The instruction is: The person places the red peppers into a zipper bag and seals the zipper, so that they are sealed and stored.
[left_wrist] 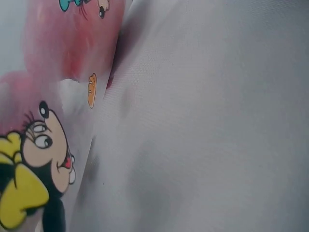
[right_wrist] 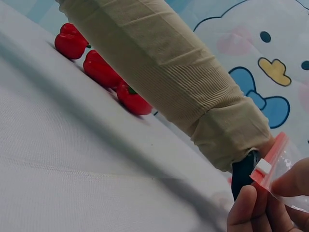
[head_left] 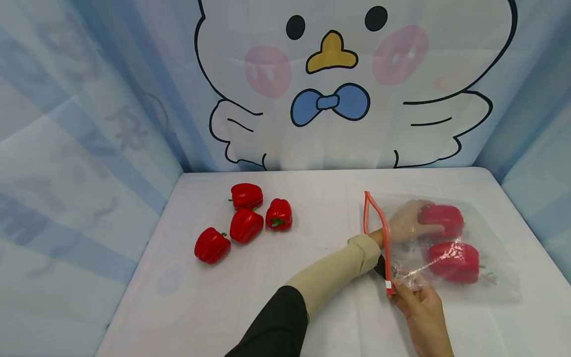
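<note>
A clear zip bag (head_left: 495, 282) lies on the white table at the right, its red zip mouth (head_left: 379, 218) standing open. My left hand (head_left: 408, 220) reaches inside it, fingers and thumb curled round a red bell pepper (head_left: 443, 219). A second red pepper (head_left: 455, 262) lies in the bag just in front. My right hand (head_left: 412, 292) pinches the bag's near corner by the white slider (right_wrist: 263, 167); its fingers (right_wrist: 251, 208) show in the right wrist view under my beige sleeve (right_wrist: 183, 82). The left wrist view is blurred: a red pepper (left_wrist: 63, 43) and a cartoon print (left_wrist: 43, 154).
Several red bell peppers (head_left: 245, 224) lie loose in a cluster at the table's left middle, also seen in the right wrist view as red peppers (right_wrist: 101, 70). A cartoon-bird curtain (head_left: 330, 89) closes the back and blue drapes the sides. The white tablecloth (head_left: 312, 198) covers the table.
</note>
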### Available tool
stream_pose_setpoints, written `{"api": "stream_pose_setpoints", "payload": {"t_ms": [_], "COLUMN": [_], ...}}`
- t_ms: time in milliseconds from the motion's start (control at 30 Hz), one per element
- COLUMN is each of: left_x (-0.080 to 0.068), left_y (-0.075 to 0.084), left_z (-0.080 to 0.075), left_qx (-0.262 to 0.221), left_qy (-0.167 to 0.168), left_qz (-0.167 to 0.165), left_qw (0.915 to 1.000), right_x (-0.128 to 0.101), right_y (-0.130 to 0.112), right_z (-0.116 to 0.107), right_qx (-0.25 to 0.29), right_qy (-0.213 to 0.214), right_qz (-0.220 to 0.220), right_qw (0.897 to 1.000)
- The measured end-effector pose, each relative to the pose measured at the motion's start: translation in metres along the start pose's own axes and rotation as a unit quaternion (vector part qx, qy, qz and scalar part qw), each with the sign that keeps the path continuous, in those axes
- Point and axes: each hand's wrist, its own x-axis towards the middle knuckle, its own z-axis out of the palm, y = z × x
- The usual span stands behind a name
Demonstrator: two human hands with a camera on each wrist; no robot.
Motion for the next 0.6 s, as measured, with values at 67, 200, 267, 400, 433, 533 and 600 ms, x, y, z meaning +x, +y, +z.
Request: {"api": "stream_pose_setpoints", "payload": {"t_ms": [67, 200, 267, 400, 433, 533, 600], "left_x": [-0.0005, -0.0024, -0.0037, -0.0057, -0.0060, -0.0068, -0.0071], "left_y": [0.0018, 0.0028, 0.0020, 0.0001, -0.0002, -0.0014, -0.0029], "left_z": [-0.0001, 0.0009, 0.0014, 0.0019, 0.0021, 0.0025, 0.0028], "left_qx": [-0.005, -0.025, -0.037, -0.050, -0.053, -0.064, -0.072], "left_qy": [0.007, 0.021, 0.024, 0.020, 0.017, 0.008, 0.004], "left_qz": [-0.006, -0.020, -0.025, -0.027, -0.028, -0.026, -0.020], "left_qw": [0.9999, 0.9993, 0.9987, 0.9982, 0.9980, 0.9976, 0.9972], "right_x": [-0.0002, -0.0006, -0.0006, -0.0003, 0.0000, 0.0000, -0.0007], "right_y": [0.0004, 0.0014, 0.0015, 0.0020, 0.0024, 0.0030, 0.0031], "right_z": [0.0001, 0.0009, 0.0013, 0.0021, 0.0022, 0.0021, 0.0020], "right_qx": [0.004, 0.008, 0.005, -0.001, 0.002, 0.005, 0.005], "right_qy": [-0.001, -0.003, -0.002, -0.005, -0.008, -0.010, -0.010], "right_qz": [-0.006, -0.018, -0.020, -0.028, -0.031, -0.037, -0.040], "right_qw": [1.000, 1.000, 1.000, 1.000, 0.999, 0.999, 0.999]}}
